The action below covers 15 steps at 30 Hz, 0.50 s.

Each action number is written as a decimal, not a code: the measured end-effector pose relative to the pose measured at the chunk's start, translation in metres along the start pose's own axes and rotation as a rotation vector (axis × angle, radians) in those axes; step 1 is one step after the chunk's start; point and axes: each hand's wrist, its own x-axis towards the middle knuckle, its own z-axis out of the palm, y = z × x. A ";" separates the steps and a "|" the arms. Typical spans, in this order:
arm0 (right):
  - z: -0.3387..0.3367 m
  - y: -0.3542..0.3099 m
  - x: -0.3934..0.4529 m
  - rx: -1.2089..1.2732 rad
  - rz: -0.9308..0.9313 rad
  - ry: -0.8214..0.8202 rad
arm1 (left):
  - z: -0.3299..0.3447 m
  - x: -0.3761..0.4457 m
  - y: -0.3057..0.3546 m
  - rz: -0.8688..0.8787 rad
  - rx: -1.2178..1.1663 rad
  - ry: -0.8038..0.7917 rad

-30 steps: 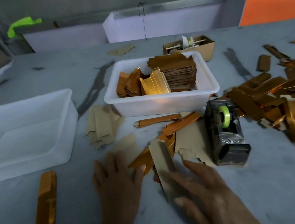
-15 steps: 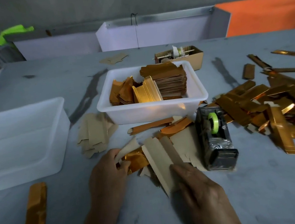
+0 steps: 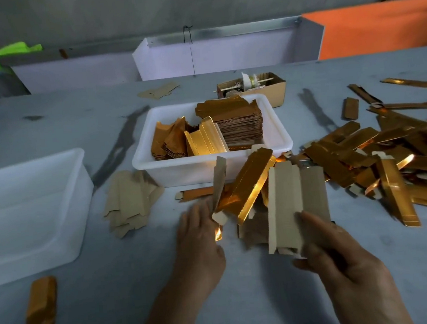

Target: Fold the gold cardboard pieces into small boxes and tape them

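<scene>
Cardboard blank (image 3: 292, 201) pinched in your right hand (image 3: 345, 261) at its lower end, left hand (image 3: 201, 238) loose: it may buckle off-crease.

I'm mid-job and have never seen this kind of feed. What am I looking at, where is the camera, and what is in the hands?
There is no machine here: a person works with bare hands, filmed by a wide-angle camera on their head that looks down at the grey table. The right hand holds up a flat cardboard piece, plain side facing the camera. The left hand touches a gold piece that is tilted up; its exact grip is not clear. Behind them a white tub holds stacked blanks. An empty-looking white tub stands at left, a heap of folded gold boxes lies at right, and one gold box lies at the near left.
</scene>
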 end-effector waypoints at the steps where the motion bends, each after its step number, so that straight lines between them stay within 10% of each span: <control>1: -0.003 -0.001 -0.002 -0.019 -0.018 0.009 | -0.004 -0.001 -0.003 -0.024 0.110 -0.066; 6: -0.009 0.001 -0.003 0.103 -0.007 0.026 | -0.049 -0.015 0.012 0.185 -0.101 0.214; 9: -0.005 -0.002 -0.002 0.129 0.001 0.026 | -0.049 -0.024 0.036 0.307 -0.434 0.116; 15: -0.003 -0.012 -0.007 -0.075 -0.211 0.048 | -0.005 -0.018 0.044 0.343 -0.118 0.344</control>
